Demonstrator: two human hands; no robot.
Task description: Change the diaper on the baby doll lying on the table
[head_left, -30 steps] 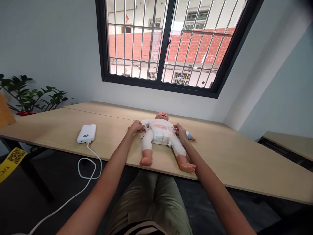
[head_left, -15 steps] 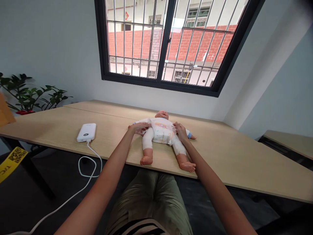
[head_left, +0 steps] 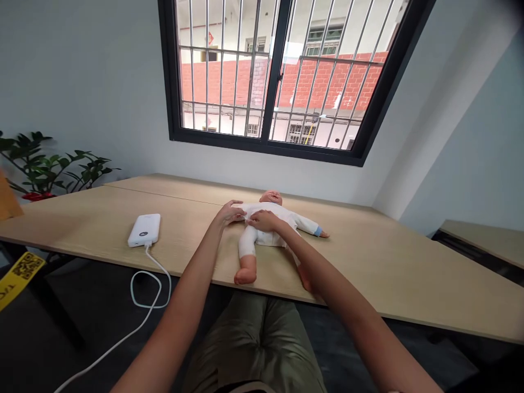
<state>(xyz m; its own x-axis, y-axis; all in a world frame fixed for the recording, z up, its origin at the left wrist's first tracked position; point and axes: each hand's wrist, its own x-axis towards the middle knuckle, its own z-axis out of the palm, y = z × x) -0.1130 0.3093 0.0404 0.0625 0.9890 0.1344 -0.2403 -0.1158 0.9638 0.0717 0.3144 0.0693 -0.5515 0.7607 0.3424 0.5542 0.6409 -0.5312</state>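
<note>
A baby doll (head_left: 242, 245) in a white suit with blue cuffs lies on its back on the table, head towards the window and feet at the near edge. Round its hips is a white diaper (head_left: 267, 239), partly covered by my right hand. My left hand (head_left: 232, 213) is at the left side of the doll's waist, fingers bent on the diaper's edge. Reaching across the belly, my right hand (head_left: 264, 220) has its fingers closed at that same edge, close to my left fingertips. My right forearm hides much of one doll leg.
On the wooden table (head_left: 388, 262) a white power bank (head_left: 144, 229) lies to the left, its white cable (head_left: 139, 322) hanging off the front edge. A potted plant (head_left: 53, 169) and an orange object (head_left: 8, 199) are far left. Behind is a barred window (head_left: 266, 143).
My right hand has moved left from the doll's right side across its belly to my left hand. The doll's arm on the right now shows more. The view has tilted slightly up.
</note>
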